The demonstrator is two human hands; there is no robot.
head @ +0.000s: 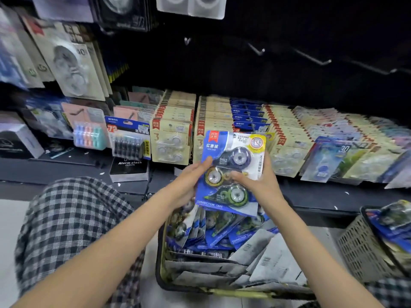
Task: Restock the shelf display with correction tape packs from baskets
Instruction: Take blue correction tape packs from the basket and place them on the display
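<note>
Blue correction tape pack (pixel 231 172) held up in front of the shelf display (pixel 222 121).

Left hand (pixel 189 178) grips its left edge, right hand (pixel 258 183) curls round its right side with the thumb across the front. Directly below, a basket (pixel 164 263) full of similar packs; a second basket (pixel 364 247) sits to the right. Cream-carded packs (pixel 171 141) stand in rows on the dark shelf, behind bare metal hooks (pixel 258 51).

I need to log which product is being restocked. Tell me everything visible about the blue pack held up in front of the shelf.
The blue correction tape pack is a glossy card with a clear blister holding three round dispensers stacked top to bottom: dark blue, yellow, green. A red tag sits at its top left, a yellow circular badge at top right, and "CORRECTION TAPE" runs along the bottom. It is held upright, slightly tilted, above the basket. The left hand grips its left edge, the right hand its right.
</note>
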